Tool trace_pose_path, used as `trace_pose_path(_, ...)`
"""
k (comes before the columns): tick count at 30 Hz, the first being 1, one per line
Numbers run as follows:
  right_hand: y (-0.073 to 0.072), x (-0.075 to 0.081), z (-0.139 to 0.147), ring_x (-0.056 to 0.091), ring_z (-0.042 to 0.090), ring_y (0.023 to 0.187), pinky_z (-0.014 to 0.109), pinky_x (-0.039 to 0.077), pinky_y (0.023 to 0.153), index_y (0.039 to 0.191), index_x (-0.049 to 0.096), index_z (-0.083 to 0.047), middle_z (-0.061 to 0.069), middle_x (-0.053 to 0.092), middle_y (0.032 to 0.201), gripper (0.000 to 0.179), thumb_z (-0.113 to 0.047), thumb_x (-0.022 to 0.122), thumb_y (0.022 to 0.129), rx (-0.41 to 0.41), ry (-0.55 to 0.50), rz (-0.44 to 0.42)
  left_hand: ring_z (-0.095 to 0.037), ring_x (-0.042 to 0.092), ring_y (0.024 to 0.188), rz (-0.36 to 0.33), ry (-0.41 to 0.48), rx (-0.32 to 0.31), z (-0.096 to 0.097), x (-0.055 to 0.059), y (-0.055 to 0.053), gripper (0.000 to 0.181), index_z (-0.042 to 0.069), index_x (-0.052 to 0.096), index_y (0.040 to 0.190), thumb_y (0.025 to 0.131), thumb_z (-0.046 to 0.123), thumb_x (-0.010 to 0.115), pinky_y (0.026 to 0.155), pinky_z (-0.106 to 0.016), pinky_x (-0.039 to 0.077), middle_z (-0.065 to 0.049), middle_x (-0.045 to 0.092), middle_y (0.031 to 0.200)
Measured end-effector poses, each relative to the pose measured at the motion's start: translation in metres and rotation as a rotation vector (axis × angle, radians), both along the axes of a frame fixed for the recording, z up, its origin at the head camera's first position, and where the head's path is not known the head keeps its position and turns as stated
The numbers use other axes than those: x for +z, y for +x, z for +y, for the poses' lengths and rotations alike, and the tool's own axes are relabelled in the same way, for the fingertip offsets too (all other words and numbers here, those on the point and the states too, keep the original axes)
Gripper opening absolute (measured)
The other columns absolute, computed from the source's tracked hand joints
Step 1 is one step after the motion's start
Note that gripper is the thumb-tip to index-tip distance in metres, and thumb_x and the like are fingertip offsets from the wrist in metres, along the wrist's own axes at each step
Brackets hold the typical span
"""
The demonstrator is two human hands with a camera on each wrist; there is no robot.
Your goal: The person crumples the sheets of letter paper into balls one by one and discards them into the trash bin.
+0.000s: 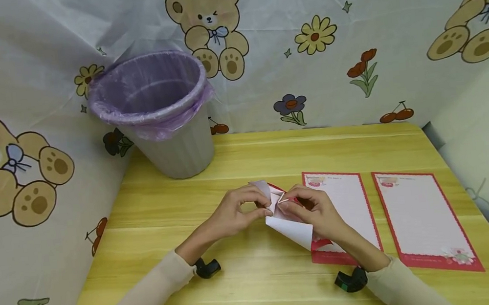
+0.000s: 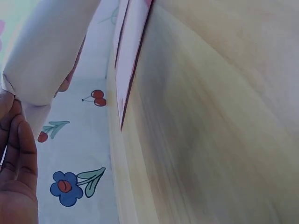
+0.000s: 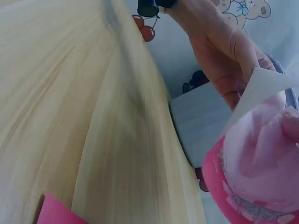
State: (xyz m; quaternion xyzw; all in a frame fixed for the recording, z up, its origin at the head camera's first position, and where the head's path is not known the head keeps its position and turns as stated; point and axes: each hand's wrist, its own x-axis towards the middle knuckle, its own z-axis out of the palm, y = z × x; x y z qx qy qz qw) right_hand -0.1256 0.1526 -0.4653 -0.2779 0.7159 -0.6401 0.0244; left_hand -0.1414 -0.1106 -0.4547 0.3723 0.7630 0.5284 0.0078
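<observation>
Both hands hold one sheet of letter paper [image 1: 291,230] over the middle of the table, with its edges bent and curled. My left hand [image 1: 232,213] pinches the paper's left part between thumb and fingers. On the other side, my right hand [image 1: 319,208] pinches it with thumb and fingertips close to the left ones. The right wrist view shows the sheet's creased pink face and pink-red border [image 3: 216,179], with the left hand [image 3: 229,58] behind it. In the left wrist view its white back [image 2: 46,51] rises above the left fingers [image 2: 23,154].
Two red-bordered letter sheets lie on the wooden table [image 1: 169,238]: one sheet [image 1: 348,201] partly under the right hand, another sheet [image 1: 425,218] farther right. A grey bin [image 1: 178,149] with a purple liner stands at the back left. A bear-patterned cloth [image 1: 258,23] hangs behind.
</observation>
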Motion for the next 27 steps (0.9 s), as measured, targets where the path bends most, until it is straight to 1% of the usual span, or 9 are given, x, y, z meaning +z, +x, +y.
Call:
trace_pose_path(2,0.001,0.002,0.000,0.069,0.005,0.091,0.018,0.057,0.074,0.113,0.071,0.000,-0.004,0.076,0.102,0.016,0.008,0.070,0.099,-0.004,-0.012,-0.036,-0.010,0.065,0.094,-0.010,0.011,0.002,0.000,-0.001,0.001,0.008,0.017,0.081,0.101,0.094,0.014,0.084,0.084,-0.025,0.057,0.003,0.077,0.099)
trace_pose_path(6,0.000,0.006,0.002,0.074,0.008,0.091,0.020,0.061,0.079,0.136,0.062,-0.001,-0.002,0.077,0.101,0.042,0.006,0.074,0.097,0.016,-0.020,-0.087,-0.011,0.066,0.095,-0.007,0.030,-0.014,-0.001,0.000,0.002,0.010,0.017,0.080,0.102,0.094,0.013,0.084,0.085,-0.029,0.058,0.001,0.077,0.100)
trace_pose_path(9,-0.002,0.007,0.004,0.074,0.007,0.092,0.019,0.060,0.079,0.145,0.062,-0.005,0.000,0.076,0.103,0.052,0.005,0.075,0.096,0.046,0.003,-0.094,-0.010,0.066,0.097,0.008,0.028,-0.033,-0.001,0.001,0.004,0.010,0.016,0.080,0.103,0.094,0.012,0.083,0.088,-0.030,0.058,0.001,0.077,0.102)
trace_pose_path(12,-0.002,0.006,0.005,0.070,0.005,0.098,0.018,0.060,0.082,0.141,0.068,-0.004,0.003,0.073,0.111,0.049,0.007,0.077,0.094,0.064,0.038,-0.053,-0.011,0.066,0.103,0.015,0.023,-0.058,0.000,0.003,0.006,0.010,0.016,0.081,0.104,0.095,0.011,0.082,0.093,-0.031,0.058,0.001,0.078,0.105)
trace_pose_path(14,-0.002,0.004,0.005,0.064,0.005,0.098,0.016,0.056,0.080,0.137,0.072,-0.004,0.004,0.070,0.116,0.049,0.008,0.080,0.091,0.048,0.068,0.015,-0.012,0.066,0.106,0.014,0.020,-0.078,0.001,0.005,0.008,0.010,0.016,0.081,0.105,0.096,0.010,0.081,0.097,-0.030,0.058,0.000,0.078,0.107)
trace_pose_path(17,-0.003,0.004,0.003,0.059,0.008,0.108,0.018,0.052,0.085,0.130,0.077,-0.008,0.006,0.068,0.123,0.047,0.008,0.084,0.086,0.007,0.102,0.121,-0.013,0.066,0.113,0.001,0.022,-0.107,0.004,0.008,0.009,0.010,0.016,0.080,0.106,0.098,0.010,0.079,0.106,-0.032,0.057,0.000,0.078,0.110)
trace_pose_path(21,-0.005,0.005,-0.001,0.063,0.010,0.127,0.019,0.055,0.101,0.122,0.080,-0.008,0.012,0.072,0.130,0.044,0.013,0.084,0.084,0.019,0.047,0.195,-0.015,0.066,0.114,-0.041,0.066,-0.141,0.006,0.008,0.009,0.009,0.014,0.079,0.105,0.098,0.008,0.078,0.108,-0.032,0.056,-0.003,0.077,0.110)
trace_pose_path(23,-0.006,0.004,-0.003,0.068,0.011,0.125,0.018,0.057,0.098,0.119,0.080,-0.006,0.014,0.075,0.126,0.042,0.016,0.083,0.082,0.045,0.001,0.234,-0.016,0.065,0.112,-0.066,0.099,-0.167,0.006,0.008,0.010,0.010,0.012,0.078,0.105,0.098,0.005,0.077,0.105,-0.031,0.057,-0.005,0.076,0.109)
trace_pose_path(27,-0.006,0.002,-0.006,0.076,0.010,0.109,0.013,0.057,0.080,0.110,0.083,-0.006,0.011,0.081,0.110,0.038,0.018,0.083,0.080,0.046,-0.049,0.298,-0.017,0.064,0.109,-0.099,0.148,-0.216,0.006,0.005,0.010,0.012,0.010,0.077,0.105,0.098,0.001,0.076,0.101,-0.030,0.057,-0.008,0.074,0.108)
